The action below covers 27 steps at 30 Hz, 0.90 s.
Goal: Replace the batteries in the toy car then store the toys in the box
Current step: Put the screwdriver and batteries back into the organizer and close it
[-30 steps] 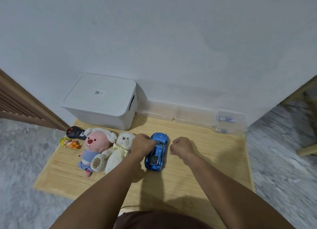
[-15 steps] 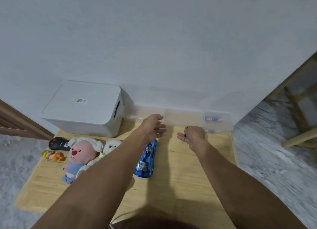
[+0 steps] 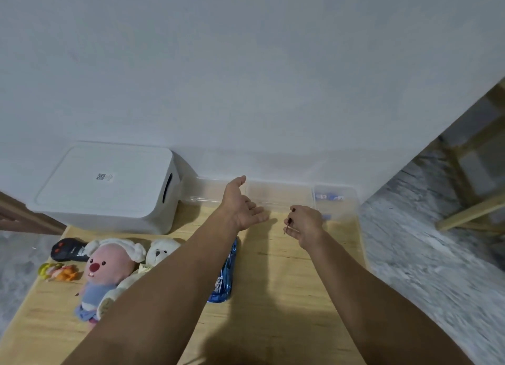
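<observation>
The blue toy car [image 3: 225, 274] lies on the wooden board [image 3: 273, 296], partly hidden under my left forearm. My left hand [image 3: 241, 205] is stretched out with relaxed fingers above the board, just in front of the clear trays [image 3: 278, 194]. My right hand [image 3: 306, 224] pinches a thin small screwdriver [image 3: 288, 224] beside it. The rightmost clear tray [image 3: 334, 201] holds blue batteries [image 3: 329, 196]. The white lidded storage box [image 3: 109, 187] stands at the back left. A pink plush [image 3: 108, 272], a white bear plush [image 3: 161, 251], a black remote [image 3: 68, 250] and a small orange toy [image 3: 58, 272] lie to the left.
A white wall rises directly behind the trays and box. Grey marbled floor surrounds the board. Wooden furniture legs [image 3: 470, 209] stand at the right, and a wooden slatted edge [image 3: 16, 214] shows at the far left.
Both hands left the car and reached forward toward the clear trays. My left hand uncurled from a fist, and the thin screwdriver came into view in my right hand. The view tilted up.
</observation>
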{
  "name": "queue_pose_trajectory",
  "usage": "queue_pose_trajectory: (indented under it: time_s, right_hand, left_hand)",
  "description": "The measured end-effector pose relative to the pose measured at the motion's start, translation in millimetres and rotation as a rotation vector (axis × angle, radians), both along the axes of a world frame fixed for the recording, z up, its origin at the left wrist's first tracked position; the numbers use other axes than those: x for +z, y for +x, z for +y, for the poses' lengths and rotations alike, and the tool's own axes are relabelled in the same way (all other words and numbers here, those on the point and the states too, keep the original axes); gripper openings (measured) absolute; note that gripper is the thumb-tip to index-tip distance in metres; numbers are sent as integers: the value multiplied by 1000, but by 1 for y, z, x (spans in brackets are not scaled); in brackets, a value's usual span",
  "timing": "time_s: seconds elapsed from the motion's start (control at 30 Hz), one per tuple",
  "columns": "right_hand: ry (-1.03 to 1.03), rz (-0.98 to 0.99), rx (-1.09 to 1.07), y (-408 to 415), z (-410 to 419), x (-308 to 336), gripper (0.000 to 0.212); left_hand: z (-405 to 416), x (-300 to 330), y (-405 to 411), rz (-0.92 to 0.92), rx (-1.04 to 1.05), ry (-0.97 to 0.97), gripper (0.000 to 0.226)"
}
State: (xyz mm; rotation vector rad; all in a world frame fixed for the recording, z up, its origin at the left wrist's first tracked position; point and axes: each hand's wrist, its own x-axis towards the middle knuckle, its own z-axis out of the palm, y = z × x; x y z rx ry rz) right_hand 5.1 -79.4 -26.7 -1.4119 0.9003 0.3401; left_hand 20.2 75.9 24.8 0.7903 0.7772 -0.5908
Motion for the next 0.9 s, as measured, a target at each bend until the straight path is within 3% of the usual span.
queue_pose_trajectory:
  time_s: [0.47,0.9]
  right_hand:
    - [44,-70,-227,7,2,-3,10]
    - [-11,-20,-157,6,15,2,9]
  left_hand:
    - [6,9,17,-49,-75,185,74]
    - [17,-2,11,-86,-196,321,67]
